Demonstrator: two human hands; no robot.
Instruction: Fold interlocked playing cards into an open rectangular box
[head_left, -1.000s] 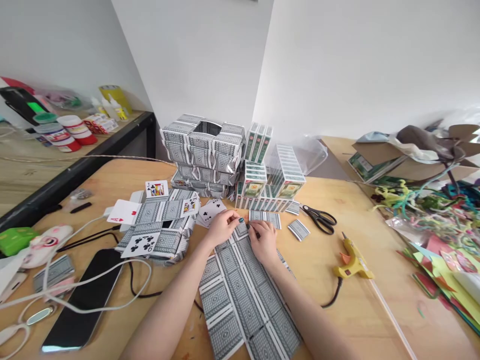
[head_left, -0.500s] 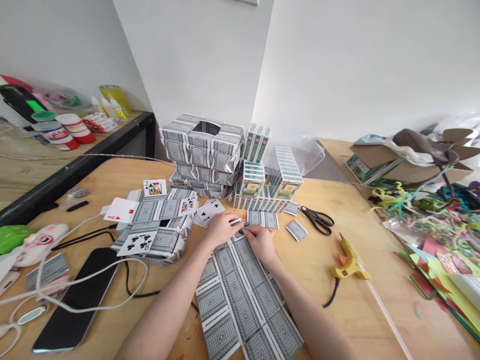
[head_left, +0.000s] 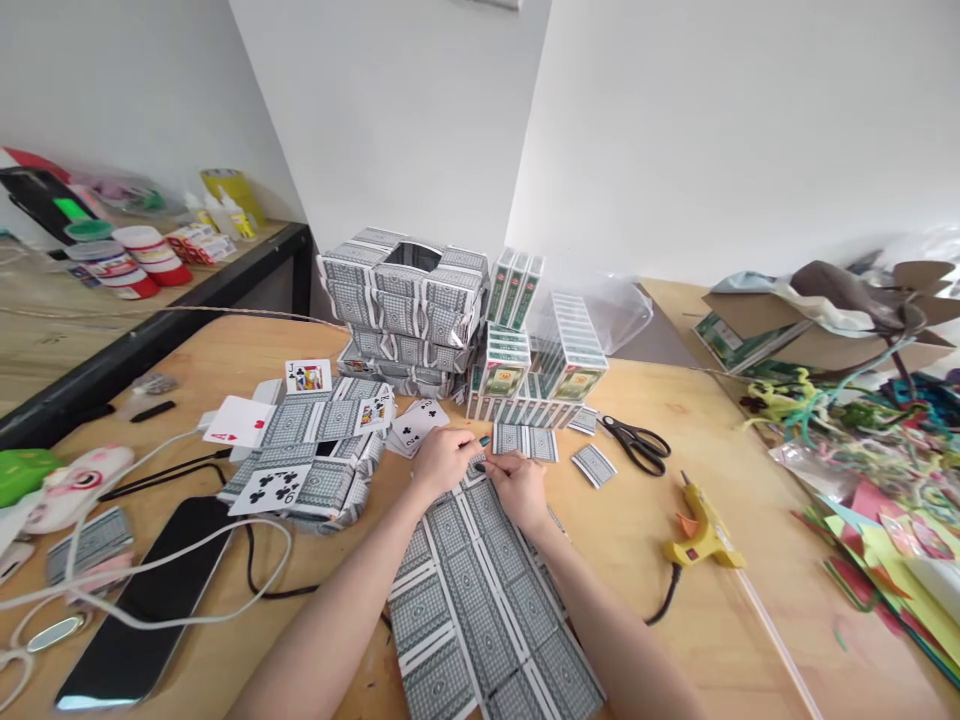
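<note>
A long panel of playing cards [head_left: 491,590], joined side by side with their grey patterned backs up, stretches from under my forearms to my fingers. My left hand [head_left: 444,462] is closed on the left of its far end, thumb and fingers pinched together. On the right of the same end, my right hand [head_left: 521,490] is curled with its fingertips pressed at the card edge. Just beyond my fingers lie face-down cards [head_left: 525,441]. The fingers partly hide the panel's end.
To the left is a flat card structure [head_left: 300,450] with loose cards on it; behind stands a stacked card box [head_left: 405,300]. Card decks [head_left: 506,375] are piled beside it. Scissors [head_left: 637,444] and a yellow glue gun [head_left: 701,530] lie right. A phone [head_left: 142,610] and cables lie left.
The white card edge that showed at my left fingertips is now out of sight. My right hand has turned slightly and its fingers are more curled. The panel has barely shifted.
</note>
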